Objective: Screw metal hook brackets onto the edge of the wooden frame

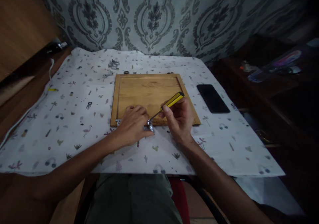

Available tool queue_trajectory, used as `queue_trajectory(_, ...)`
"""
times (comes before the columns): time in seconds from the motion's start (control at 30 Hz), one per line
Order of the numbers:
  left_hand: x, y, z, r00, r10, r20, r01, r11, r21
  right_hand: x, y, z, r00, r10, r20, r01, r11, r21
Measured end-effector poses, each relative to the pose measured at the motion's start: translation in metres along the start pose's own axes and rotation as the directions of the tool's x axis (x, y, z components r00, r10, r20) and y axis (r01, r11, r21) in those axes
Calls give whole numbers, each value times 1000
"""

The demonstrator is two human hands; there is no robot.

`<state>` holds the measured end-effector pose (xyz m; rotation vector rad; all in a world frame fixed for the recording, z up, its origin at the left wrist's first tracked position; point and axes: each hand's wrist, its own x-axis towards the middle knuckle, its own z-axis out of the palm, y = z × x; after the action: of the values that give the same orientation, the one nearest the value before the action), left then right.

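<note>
A wooden panel [149, 88] with a raised frame lies flat on the printed cloth. At its near edge sits a shiny metal hinge [149, 127], partly covered by my fingers. My left hand [133, 124] rests over that edge, its fingers closed about the hinge and its thumb beside it. In my right hand [180, 119] is a screwdriver [174, 99] with a yellow and black handle, tilted down to the left. The screwdriver's tip meets the hinge; any screw there is too small to make out. Another small metal piece [118, 121] shows at the panel's near left corner.
Loose metal hinges [113, 64] lie on the cloth [82, 117] beyond the panel's far left corner. A black phone [213, 98] is to the right. A white cable [25, 114] runs along the left edge, and a patterned wall [154, 18] stands behind.
</note>
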<state>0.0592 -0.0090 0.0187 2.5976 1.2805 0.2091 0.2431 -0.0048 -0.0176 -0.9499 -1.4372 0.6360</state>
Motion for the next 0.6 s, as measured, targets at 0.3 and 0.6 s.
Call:
queue_trajectory(0.3, 1, 1, 0, 1000, -9, 18, 9, 1000, 5, -1, -7, 0, 999, 20, 43, -23, 997, 68)
queue_trajectory(0.6, 0, -3, 5, 1000, 19, -20, -19, 1000, 6, 16, -21, 2, 982, 116, 153, -135, 984, 120)
